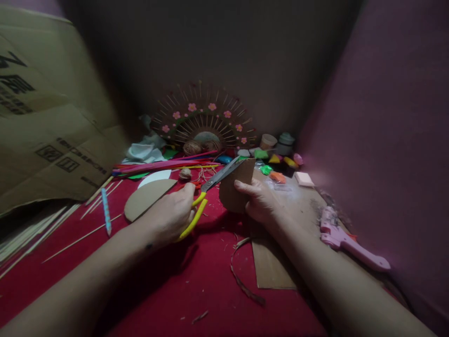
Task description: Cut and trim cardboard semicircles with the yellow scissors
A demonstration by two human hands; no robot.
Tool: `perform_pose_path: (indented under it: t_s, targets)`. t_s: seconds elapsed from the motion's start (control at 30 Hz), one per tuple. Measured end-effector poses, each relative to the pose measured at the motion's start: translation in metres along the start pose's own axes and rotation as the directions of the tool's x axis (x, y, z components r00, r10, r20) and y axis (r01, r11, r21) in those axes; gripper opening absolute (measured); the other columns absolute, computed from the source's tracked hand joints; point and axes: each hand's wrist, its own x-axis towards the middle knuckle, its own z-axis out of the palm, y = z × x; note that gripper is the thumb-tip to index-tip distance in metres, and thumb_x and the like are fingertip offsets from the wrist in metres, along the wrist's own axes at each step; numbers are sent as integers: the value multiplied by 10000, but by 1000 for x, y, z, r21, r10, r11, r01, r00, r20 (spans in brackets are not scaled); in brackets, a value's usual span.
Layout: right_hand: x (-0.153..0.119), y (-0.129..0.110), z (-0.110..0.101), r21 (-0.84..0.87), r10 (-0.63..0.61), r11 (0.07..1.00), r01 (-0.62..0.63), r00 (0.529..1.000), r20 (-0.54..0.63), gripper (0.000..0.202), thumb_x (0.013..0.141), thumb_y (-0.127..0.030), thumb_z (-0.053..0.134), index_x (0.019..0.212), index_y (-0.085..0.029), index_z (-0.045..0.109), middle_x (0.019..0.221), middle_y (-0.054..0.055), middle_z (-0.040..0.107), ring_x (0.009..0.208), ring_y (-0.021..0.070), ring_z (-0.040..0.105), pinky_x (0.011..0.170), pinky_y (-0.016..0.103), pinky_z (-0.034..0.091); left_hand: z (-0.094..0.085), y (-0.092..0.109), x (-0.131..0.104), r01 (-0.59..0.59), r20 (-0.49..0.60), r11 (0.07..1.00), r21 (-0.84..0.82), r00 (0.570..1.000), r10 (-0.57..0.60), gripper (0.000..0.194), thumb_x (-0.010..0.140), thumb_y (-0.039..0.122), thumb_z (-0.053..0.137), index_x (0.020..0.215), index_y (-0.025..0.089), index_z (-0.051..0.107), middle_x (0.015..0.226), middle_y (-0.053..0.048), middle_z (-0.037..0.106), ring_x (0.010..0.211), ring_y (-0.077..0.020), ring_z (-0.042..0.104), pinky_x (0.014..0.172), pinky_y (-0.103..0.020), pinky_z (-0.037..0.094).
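Observation:
My left hand (175, 213) is closed round the yellow handles of a pair of scissors (198, 213), whose blades point up and to the right. The blades lie along the left edge of a brown cardboard piece (233, 194). My right hand (257, 201) grips that piece at its right side, thumb on the near face. Its lower left edge is rounded and the top comes to a straight edge. Behind my left hand lies a half-round cardboard piece (149, 199), partly hidden by the hand. A thin curled cardboard strip (242, 278) and small scraps lie on the red cloth (210, 304).
A pink glue gun (354, 245) rests at the right on a cardboard sheet (273, 269). Coloured clay packets (277, 177), twine balls (192, 148) and pipe cleaners (168, 164) lie at the back before a flowered fan (201, 114). A blue pencil (105, 213) and sticks lie left.

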Motion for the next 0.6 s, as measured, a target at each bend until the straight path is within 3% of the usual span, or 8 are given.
perform_pose_path:
  t_s: [0.43,0.6]
  targets:
    - [3,1,-2,-40,1,999,-1,1000,8,292,580,-246,744,858,-210,661,840,28,673,783,192,595,806,371,452,-5,3,1,-10,4,997,70,1000,9,170,815,329,302,873,190,382,724,-96,629,591,-190,561,509,-295,314]
    - [3,0,-3,-89,-21,996,19,1000,-21,321,562,-231,755,870,-222,662,860,26,664,790,185,583,806,358,448,-12,0,0,5,-75,996,89,997,2,82,792,296,337,780,215,350,701,-66,558,583,-169,522,508,-299,315]
